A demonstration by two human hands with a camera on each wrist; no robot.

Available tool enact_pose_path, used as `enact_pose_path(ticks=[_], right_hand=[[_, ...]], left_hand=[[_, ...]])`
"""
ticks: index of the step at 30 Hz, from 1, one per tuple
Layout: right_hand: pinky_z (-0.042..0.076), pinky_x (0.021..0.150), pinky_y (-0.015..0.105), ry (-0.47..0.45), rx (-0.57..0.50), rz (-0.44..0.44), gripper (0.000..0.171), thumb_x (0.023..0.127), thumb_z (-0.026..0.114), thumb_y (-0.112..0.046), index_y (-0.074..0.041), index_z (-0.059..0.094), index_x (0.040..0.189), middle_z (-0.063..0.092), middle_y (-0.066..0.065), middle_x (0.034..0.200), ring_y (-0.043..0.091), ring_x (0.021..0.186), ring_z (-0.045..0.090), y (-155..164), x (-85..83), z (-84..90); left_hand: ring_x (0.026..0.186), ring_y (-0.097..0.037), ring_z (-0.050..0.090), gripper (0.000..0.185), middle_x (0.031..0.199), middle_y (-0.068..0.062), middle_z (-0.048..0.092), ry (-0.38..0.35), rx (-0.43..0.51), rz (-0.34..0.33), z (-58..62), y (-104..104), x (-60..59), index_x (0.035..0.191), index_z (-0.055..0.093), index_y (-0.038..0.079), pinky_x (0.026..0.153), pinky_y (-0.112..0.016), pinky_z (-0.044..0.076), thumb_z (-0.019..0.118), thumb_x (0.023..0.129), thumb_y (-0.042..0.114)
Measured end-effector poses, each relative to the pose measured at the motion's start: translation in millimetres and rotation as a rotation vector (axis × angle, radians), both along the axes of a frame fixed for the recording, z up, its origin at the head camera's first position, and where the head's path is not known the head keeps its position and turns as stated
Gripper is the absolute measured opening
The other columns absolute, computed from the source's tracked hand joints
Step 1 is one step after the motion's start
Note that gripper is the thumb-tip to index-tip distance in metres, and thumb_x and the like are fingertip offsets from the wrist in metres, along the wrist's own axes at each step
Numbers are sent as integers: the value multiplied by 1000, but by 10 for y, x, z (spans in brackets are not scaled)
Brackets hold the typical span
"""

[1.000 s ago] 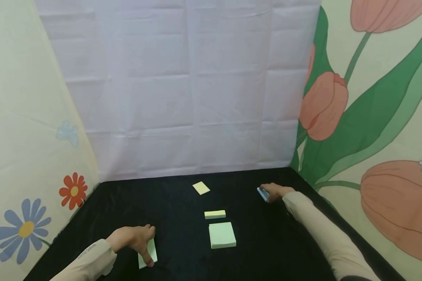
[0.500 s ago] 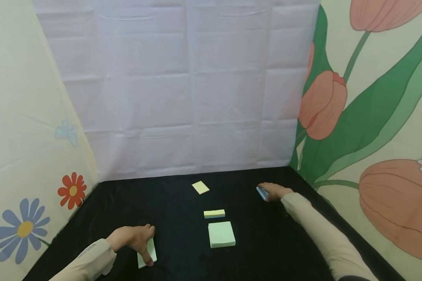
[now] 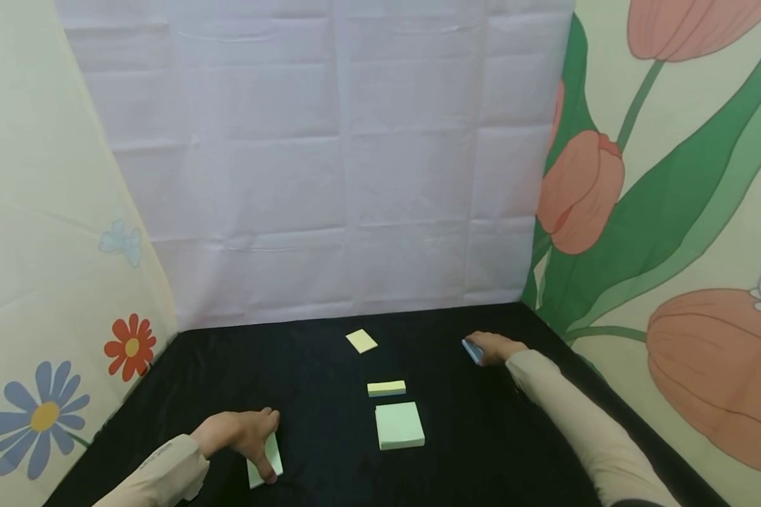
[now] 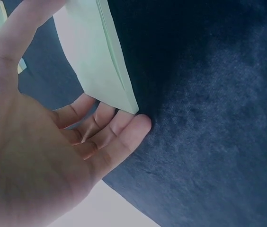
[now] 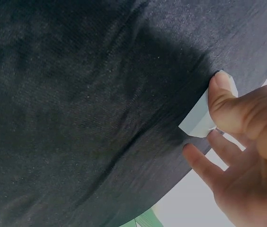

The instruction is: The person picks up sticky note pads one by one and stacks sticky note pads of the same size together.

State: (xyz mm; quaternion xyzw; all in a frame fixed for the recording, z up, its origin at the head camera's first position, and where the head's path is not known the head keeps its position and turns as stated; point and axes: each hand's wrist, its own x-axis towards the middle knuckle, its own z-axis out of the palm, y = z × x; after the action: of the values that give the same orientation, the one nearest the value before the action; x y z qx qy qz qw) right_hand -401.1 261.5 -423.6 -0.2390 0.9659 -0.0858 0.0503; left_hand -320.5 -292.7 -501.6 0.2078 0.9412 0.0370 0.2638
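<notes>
A black cloth is covering the counter [image 3: 330, 366], with a creased white sheet [image 3: 330, 155] hanging behind it and flower-printed fabric [image 3: 672, 211] standing at both sides. Against the pictures from a moment earlier almost nothing is differing: both hands are staying where they were, and the pads are lying in the same spots, the whole view sitting only a touch lower.

Five paper items are showing. The left hand [image 3: 237, 433] is gripping a pale green pad [image 3: 264, 461] at the near left, thumb along one edge and fingers curling under its corner, as the left wrist view is showing [image 4: 100, 56]. The right hand [image 3: 491, 347] is pinching a small blue pad [image 3: 472, 350] at the far right, close to the tulip fabric, tilting it up off the cloth; the right wrist view is showing the thumb pressing on its edge [image 5: 197, 118]. Between the hands are lying a larger green pad [image 3: 399, 424], a thin yellow pad [image 3: 386, 388] just beyond it, and a single yellow sheet [image 3: 361, 341] farther back. Nothing is lying between either hand and these middle items.
</notes>
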Motion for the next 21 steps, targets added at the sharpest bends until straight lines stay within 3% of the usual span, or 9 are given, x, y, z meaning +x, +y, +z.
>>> enact_pose_path(ticks=[9, 21], right_hand=[[45, 91, 51, 3, 13, -5, 55, 81, 76, 3, 11, 52, 130, 54, 28, 127, 40, 108, 55, -8, 4, -26], [44, 92, 51, -2, 35, -15, 55, 82, 76, 2, 11, 52, 131, 53, 29, 128, 40, 110, 54, -2, -14, -31]], left_hand=[[81, -16, 50, 91, 100, 2, 46, 26, -15, -24, 12, -16, 7, 115, 49, 22, 67, -36, 47, 80, 51, 79], [85, -9, 46, 83, 104, 7, 41, 130, 91, -154, 37, 47, 15, 116, 53, 24, 70, -30, 44, 73, 60, 81]])
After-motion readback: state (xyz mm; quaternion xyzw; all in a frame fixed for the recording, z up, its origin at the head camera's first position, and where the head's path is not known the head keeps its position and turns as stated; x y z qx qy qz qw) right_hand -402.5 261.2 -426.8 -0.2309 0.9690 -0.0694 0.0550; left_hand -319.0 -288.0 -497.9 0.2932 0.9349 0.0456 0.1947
